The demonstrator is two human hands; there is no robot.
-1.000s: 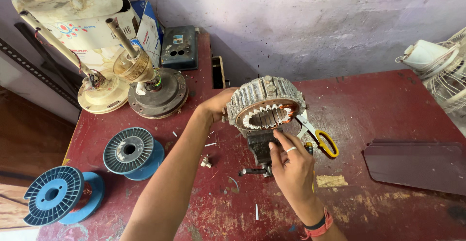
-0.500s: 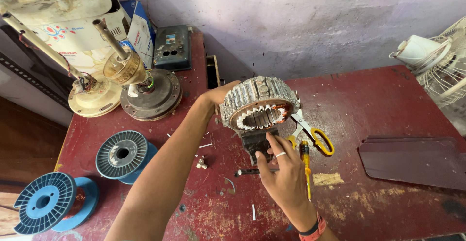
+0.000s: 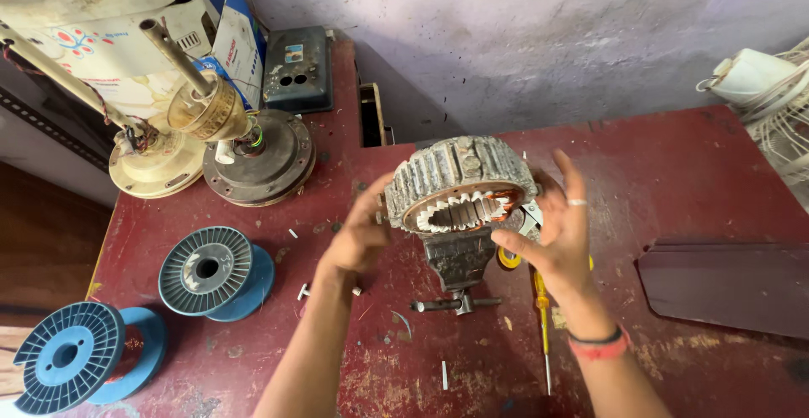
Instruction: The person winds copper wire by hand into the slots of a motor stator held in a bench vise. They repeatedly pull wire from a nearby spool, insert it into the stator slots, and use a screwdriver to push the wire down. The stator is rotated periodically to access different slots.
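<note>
Screwdriver (image 3: 543, 317): lying loose on the red table (image 3: 674, 182), nobody using it.
Vise (image 3: 459, 262): clamping the stator (image 3: 462, 186) upright at the table's middle.
Left hand (image 3: 358, 237): steadying the stator's left rim, fingers bent against it.
Right hand (image 3: 556, 233): spreading open, fingertips brushing the right rim.
Progress: copper winding showing inside; fan motors (image 3: 257, 161) waiting behind.

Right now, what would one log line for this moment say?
left hand: touching ring-shaped motor stator | right hand: open at stator's right side | stator: on small bench vise | nearby: yellow screwdriver, blue spools
</note>
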